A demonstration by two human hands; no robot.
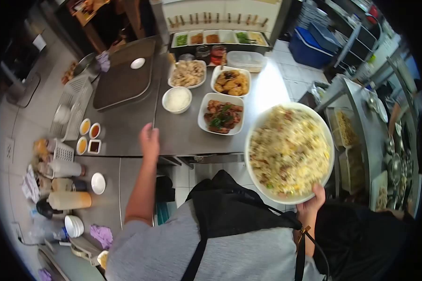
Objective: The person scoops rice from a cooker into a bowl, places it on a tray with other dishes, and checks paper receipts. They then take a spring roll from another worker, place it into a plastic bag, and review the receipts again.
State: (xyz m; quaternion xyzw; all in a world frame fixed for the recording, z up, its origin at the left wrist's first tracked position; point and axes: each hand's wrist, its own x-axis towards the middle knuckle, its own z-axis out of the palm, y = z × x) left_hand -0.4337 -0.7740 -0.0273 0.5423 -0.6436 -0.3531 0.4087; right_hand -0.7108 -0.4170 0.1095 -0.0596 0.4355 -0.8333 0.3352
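My right hand (313,199) grips the near rim of a large white plate (250,174), which I hold up right of the counter. Fried rice (290,149) with bits of egg, meat and greens is heaped on it. My left hand (149,143) is raised over the counter's front edge, holding nothing, its fingers apart. Past it stand a bowl of white rice (177,99) and a square dish of browned meat with green herbs (222,114). Behind these are a dish of glazed pieces (231,83) and a dish of pale pieces (188,73).
A brown tray (122,89) lies at the counter's back left. Several small sauce dishes (88,136) sit near a white basket (75,107). Squeeze bottles (70,200) line the left side. Garnish containers (219,38) stand at the back. A person in dark clothing (365,239) is close at right.
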